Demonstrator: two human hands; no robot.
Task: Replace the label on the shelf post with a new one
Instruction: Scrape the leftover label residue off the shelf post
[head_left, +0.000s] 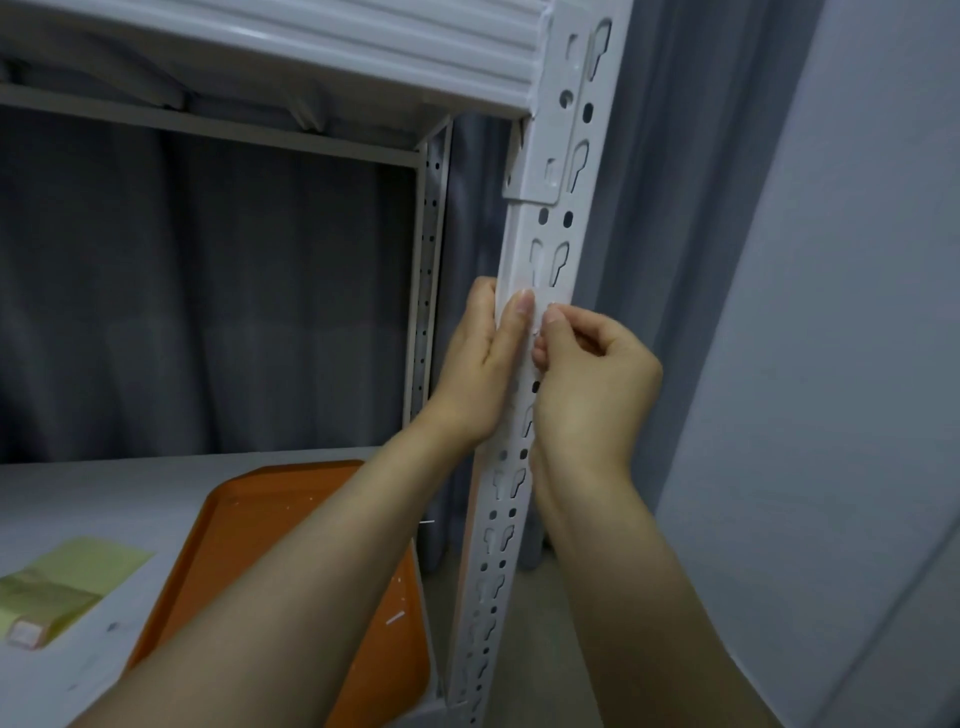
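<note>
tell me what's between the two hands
Head view: the shelf post with the pale label on its face; left hand steadies the post, right hand pinches the label.

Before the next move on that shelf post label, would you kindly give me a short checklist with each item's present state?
1. Left hand steadies the shelf post, thumb on its front: ok.
2. Right hand pinches at the label: ok.
3. Label edge lifted: cannot tell, white on white and partly covered.
4. Orange tray lies on the shelf beside the post: ok.
5. Replacement at hand: cannot tell; only a yellow-green sheet lies on the shelf.
</note>
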